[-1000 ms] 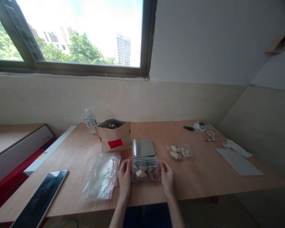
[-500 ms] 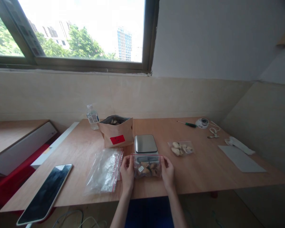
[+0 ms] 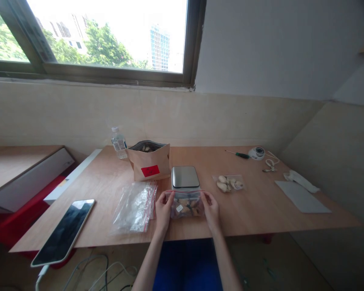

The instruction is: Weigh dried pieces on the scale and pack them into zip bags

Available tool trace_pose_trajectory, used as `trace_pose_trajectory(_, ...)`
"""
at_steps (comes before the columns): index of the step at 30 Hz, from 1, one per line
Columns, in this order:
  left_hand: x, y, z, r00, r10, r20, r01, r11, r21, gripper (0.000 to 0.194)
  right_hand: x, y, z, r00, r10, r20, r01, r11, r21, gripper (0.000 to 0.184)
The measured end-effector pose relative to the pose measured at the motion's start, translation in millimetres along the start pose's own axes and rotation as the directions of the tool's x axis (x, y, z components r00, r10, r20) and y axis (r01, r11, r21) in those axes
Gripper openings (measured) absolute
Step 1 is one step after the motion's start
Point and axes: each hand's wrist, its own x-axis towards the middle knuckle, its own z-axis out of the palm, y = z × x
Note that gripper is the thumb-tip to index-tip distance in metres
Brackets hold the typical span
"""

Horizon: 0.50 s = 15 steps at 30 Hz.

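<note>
Between my two hands is a clear zip bag [image 3: 186, 207] holding several brown dried pieces, perhaps mushrooms, and a small white label or packet. My left hand [image 3: 164, 209] pinches the left end of its red-lined top edge. The right end of that edge is pinched by my right hand [image 3: 210, 209]. Just beyond the bag sits a small digital scale [image 3: 185, 176] with a bare metal plate. A stack of empty clear zip bags [image 3: 133, 207] lies to the left of my left hand. Behind it stands an open brown paper pouch [image 3: 148, 163] with a red label and dark contents.
Right of the scale lies another zip bag with pale pieces [image 3: 227, 183]. A phone [image 3: 65, 230] with a cable overhangs the front left edge. Further back are a water bottle [image 3: 119, 143], a screwdriver [image 3: 242, 155] and a dome camera [image 3: 257, 153]. White sheet [image 3: 303, 197] at right.
The view has tilted slightly down, so the table appears higher. Both hands keep their pinch on the bag's top edge; my fingers have shifted slightly inward along it.
</note>
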Motion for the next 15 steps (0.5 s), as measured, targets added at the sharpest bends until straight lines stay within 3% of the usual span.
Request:
trace_pose_trajectory(6, -1.6, 3.6, 0.6, 0.999, 0.024, -0.037, -0.021, 0.998, 0.064, 0.028, 1.2, 0.1, -1.9, 0.999, -0.008, -0.037, 0.008, 1.0, 0.006, 0.042)
trace_pose_trajectory(15, -0.5, -3.7, -0.2, 0.999, 0.045, -0.003, -0.045, 0.997, 0.056, 0.026, 2.6, 6.5, -3.8, 0.998, 0.027, -0.048, -0.024, 0.998, 0.063, 0.042)
